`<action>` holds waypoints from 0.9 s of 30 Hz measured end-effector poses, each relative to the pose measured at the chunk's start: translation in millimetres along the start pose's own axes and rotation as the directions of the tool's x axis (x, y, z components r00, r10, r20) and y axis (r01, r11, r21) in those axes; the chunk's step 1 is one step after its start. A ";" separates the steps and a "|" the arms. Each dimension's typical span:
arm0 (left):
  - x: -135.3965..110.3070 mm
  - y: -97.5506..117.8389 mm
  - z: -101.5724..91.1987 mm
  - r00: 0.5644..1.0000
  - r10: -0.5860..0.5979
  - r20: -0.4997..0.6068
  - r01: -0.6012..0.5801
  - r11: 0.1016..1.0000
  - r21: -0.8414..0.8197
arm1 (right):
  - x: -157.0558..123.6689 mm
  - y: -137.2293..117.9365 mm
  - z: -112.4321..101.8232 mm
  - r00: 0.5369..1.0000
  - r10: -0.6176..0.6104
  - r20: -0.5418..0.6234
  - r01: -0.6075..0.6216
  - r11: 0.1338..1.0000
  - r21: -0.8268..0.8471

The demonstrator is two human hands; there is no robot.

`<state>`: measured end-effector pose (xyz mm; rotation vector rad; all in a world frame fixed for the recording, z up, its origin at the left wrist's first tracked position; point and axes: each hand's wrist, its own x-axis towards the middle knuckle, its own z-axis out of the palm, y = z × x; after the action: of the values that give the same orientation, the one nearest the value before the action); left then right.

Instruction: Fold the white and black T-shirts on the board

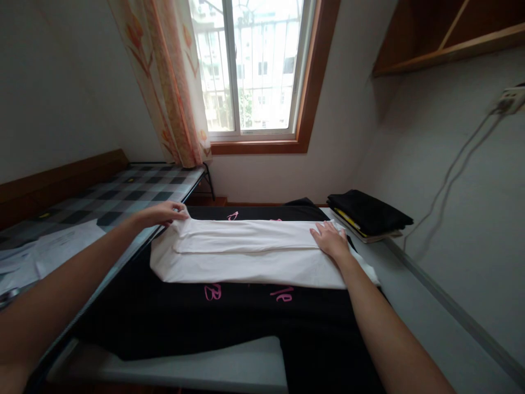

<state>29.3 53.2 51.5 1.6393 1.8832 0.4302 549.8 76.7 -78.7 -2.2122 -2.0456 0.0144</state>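
A white cloth garment (pixel 254 262), folded into a long band, lies across a black garment (pixel 197 323) with pink lettering. My left hand (pixel 170 212) pinches the far left corner of the white garment and lifts it slightly. At the other end, my right hand (pixel 331 239) rests flat on the white cloth with its fingers spread. Past my right wrist, a loose white end of the fabric hangs out to the right. Which kind of garment the white one is, I cannot tell.
Under the black garment is a pale tabletop (pixel 246 364). A folded black cloth (pixel 369 212) sits on books at the back right. To the left stands a bed with a checked mattress (pixel 143 183) and papers (pixel 61 246). A cord (pixel 447 164) hangs along the right wall.
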 end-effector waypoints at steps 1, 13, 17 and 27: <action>0.3 16.8 16.6 0.999 0.035 0.041 -0.034 0.999 -0.011 | 0.1 0.2 0.2 1.000 0.000 0.001 0.000 1.000 0.002; -12.1 72.3 123.2 0.973 0.159 0.167 -0.221 0.855 0.470 | -2.7 -2.1 -3.9 1.000 0.003 0.010 -0.003 1.000 0.019; -20.4 72.6 108.0 0.875 -0.106 0.473 -0.086 0.927 0.366 | -2.5 -2.7 -4.1 1.000 0.007 0.004 -0.007 0.999 0.032; -3.7 59.3 117.0 0.956 -0.032 0.291 -0.053 0.958 0.280 | -0.7 -2.9 -1.0 1.000 0.022 -0.013 -0.021 0.999 0.026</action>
<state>148.8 44.2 -2.0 1.7842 1.7703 -0.0886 547.0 76.1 -77.5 -2.2131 -2.0038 0.0284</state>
